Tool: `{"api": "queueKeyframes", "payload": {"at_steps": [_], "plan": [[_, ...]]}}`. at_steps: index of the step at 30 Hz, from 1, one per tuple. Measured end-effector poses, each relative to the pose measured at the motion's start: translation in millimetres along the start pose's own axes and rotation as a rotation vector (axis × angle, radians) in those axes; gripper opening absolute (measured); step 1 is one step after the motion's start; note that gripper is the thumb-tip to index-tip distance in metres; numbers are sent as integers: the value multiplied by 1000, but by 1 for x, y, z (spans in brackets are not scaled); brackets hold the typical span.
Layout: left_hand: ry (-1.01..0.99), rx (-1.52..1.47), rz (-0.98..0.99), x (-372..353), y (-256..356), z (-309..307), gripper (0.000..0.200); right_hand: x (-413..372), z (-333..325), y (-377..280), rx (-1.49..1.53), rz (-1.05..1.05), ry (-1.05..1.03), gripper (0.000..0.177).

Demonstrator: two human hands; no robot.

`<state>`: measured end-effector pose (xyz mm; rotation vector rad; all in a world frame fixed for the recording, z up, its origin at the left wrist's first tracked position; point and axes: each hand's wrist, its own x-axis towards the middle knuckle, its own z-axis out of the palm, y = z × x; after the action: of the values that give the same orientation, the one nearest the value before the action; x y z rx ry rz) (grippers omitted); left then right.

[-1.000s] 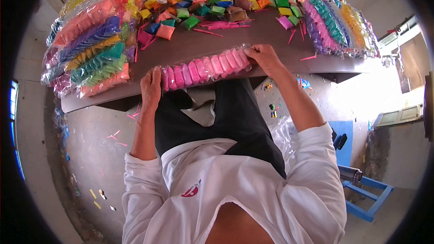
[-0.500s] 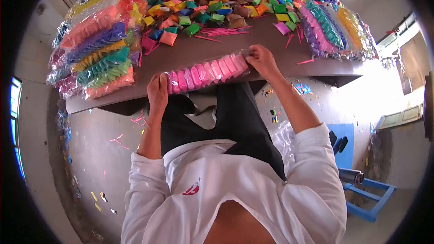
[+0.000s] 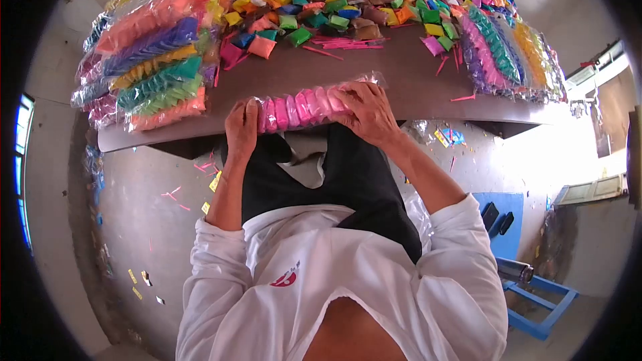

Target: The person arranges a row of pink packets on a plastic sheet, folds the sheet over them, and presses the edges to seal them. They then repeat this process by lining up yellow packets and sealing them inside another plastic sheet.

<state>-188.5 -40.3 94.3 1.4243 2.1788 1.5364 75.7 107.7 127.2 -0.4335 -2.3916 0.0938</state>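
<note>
A long clear bag of pink packets lies across the near edge of the brown table, shading from deep pink at its left end to pale pink at its right. My left hand is closed round the bag's left end. Over the right part of the bag rests my right hand, its fingers spread on the plastic and the thumb at the lower side. The bag's clear right end sticks out past these fingers.
Stacked bags of coloured packets stand at the table's left, and more bags at the right. Loose packets are heaped at the back, with pink strips before them. A blue stool stands on the floor at right.
My right hand has moved left from the bag's right end onto its packets, and its fingers have spread. The bag sits more level; my left hand still holds its left end.
</note>
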Motion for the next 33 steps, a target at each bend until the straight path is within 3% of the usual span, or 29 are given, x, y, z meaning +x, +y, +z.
{"api": "queueKeyframes", "payload": {"at_steps": [8, 15, 21, 27, 28, 31, 32, 33], "plan": [[34, -69, 23, -1, -4, 2, 32, 28, -19, -35, 43, -65, -21, 53], [48, -114, 19, 1, -3, -1, 32, 21, 30, -34, -18, -102, -22, 51], [-2, -222, -187, 2, -5, -5, 31, 22, 30, -34, -22, -91, -37, 49], [-56, -264, -163, 4, -7, -11, 31, 21, 36, -33, -23, -89, -22, 45], [54, -219, -146, 2, -4, -3, 32, 19, 42, -29, -53, -120, -33, 46], [11, -342, -213, 2, -12, 4, 28, 13, 48, -20, -111, -125, -57, 53], [-16, -339, -204, 1, -10, 1, 31, 11, 46, -18, -112, -138, 30, 55], [26, -261, -76, 2, -17, 4, 33, 8, 42, -15, -103, -162, 117, 58]]}}
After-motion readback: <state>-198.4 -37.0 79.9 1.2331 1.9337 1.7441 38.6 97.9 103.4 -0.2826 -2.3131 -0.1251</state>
